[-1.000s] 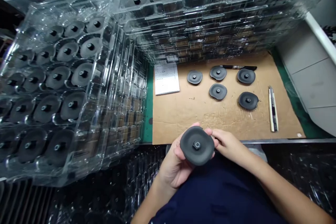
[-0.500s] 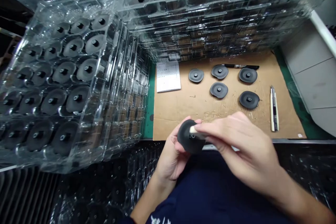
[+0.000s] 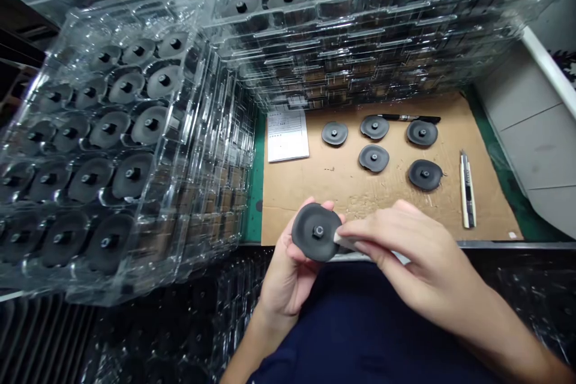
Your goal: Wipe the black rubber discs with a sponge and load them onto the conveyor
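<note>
My left hand (image 3: 288, 270) cradles a dark grey rubber disc (image 3: 310, 222) with a metal stud at its centre, its face turned up towards me. My right hand (image 3: 418, 258) comes in from the right, pinching a small pale pad (image 3: 342, 241) against the disc's right rim. Most of the pad is hidden by my fingers, so I cannot tell its material. Both hands are just in front of the cardboard sheet's near edge.
Stacked clear plastic trays (image 3: 112, 132) full of similar discs fill the left and far side. On the cardboard sheet (image 3: 382, 204) lie several discs, a marker (image 3: 411, 118), a utility knife (image 3: 468, 191) and a printed paper (image 3: 288, 135). A green mat (image 3: 253, 192) shows beneath.
The disc now shows its full face, and my right hand has shifted from over its centre to its right rim, with the pad still pinched in my fingers.
</note>
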Demonstrator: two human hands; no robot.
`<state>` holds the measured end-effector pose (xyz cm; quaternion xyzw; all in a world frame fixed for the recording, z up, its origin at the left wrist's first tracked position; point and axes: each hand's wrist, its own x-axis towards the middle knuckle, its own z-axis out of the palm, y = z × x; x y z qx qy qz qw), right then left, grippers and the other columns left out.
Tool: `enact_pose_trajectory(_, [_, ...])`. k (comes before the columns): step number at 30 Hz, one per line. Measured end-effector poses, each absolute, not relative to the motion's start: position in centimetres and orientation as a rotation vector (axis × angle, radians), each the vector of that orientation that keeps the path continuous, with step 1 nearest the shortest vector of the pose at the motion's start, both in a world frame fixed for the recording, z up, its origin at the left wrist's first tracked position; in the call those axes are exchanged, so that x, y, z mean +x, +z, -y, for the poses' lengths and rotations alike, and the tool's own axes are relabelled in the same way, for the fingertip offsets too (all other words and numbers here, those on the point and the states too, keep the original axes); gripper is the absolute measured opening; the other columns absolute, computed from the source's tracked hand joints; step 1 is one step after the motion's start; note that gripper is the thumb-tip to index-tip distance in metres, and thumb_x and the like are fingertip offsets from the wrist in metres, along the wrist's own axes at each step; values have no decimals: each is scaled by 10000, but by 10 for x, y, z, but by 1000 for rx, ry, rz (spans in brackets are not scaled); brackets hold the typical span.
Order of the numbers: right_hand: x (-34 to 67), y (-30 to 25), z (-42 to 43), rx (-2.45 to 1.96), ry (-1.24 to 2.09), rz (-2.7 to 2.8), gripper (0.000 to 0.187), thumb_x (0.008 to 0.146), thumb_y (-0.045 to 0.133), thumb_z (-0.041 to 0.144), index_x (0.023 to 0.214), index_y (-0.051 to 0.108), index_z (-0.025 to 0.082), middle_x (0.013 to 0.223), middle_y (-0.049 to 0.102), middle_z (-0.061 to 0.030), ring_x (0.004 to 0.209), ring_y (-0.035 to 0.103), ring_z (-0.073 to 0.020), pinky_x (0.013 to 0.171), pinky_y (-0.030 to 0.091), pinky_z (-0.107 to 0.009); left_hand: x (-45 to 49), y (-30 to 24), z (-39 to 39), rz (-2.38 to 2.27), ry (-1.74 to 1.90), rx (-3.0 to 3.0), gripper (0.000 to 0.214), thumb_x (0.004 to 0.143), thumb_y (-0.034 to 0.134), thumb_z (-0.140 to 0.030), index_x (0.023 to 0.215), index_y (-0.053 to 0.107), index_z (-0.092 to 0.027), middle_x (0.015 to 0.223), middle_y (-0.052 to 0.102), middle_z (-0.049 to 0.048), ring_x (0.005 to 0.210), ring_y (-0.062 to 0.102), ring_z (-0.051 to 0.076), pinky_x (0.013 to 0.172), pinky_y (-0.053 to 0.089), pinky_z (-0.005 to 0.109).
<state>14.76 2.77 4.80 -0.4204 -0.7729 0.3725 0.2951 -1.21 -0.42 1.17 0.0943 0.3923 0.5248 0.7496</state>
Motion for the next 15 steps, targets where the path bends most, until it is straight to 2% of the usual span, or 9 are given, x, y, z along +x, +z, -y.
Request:
enact_pose_trajectory(4, [148, 45, -32, -1063, 832, 1928, 263, 863, 506, 91, 1080, 605, 202, 987, 675, -29, 853, 590, -145, 744, 406, -302, -9, 11, 4, -874, 1150, 210, 575, 602, 783, -396, 1137, 622, -262, 1195, 635, 35, 1132, 556, 203, 922, 456, 236])
enact_pose_trajectory(8, [151, 45, -33, -1197, 1014, 1975, 241, 865, 524, 117, 1054, 623, 229, 921, 676, 0, 763, 580, -116, 688, 414, -270, -9, 7, 5, -931, 1142, 209, 612, 574, 805, -387, 1145, 615, -273, 1205, 632, 27, 1097, 575, 193, 838, 487, 203])
enact_pose_trajectory(10, [151, 46, -35, -1157, 962, 1951, 252, 856, 540, 120, 1065, 628, 229, 945, 680, -6, 790, 591, -121, 710, 422, -274, -8, 5, 4, -910, 1135, 216, 658, 541, 816, -409, 1151, 609, -276, 1204, 633, 31, 1119, 561, 217, 855, 488, 229])
enact_pose_trajectory(12, [149, 42, -39, -1084, 914, 1887, 248, 858, 528, 125, 1064, 634, 212, 974, 682, -23, 853, 604, -140, 745, 434, -285, -6, 4, 1, -892, 1142, 217, 631, 605, 777, -417, 1186, 585, -265, 1227, 617, 48, 1168, 528, 241, 928, 462, 283])
enact_pose_trajectory(15, [154, 23, -47, -1126, 1177, 1793, 198, 875, 506, 189, 996, 662, 203, 935, 691, -21, 796, 620, -140, 669, 463, -256, -5, 0, -5, -870, 1166, 140, 531, 761, 648, -405, 1251, 529, -239, 1285, 571, 83, 1202, 505, 250, 996, 423, 354])
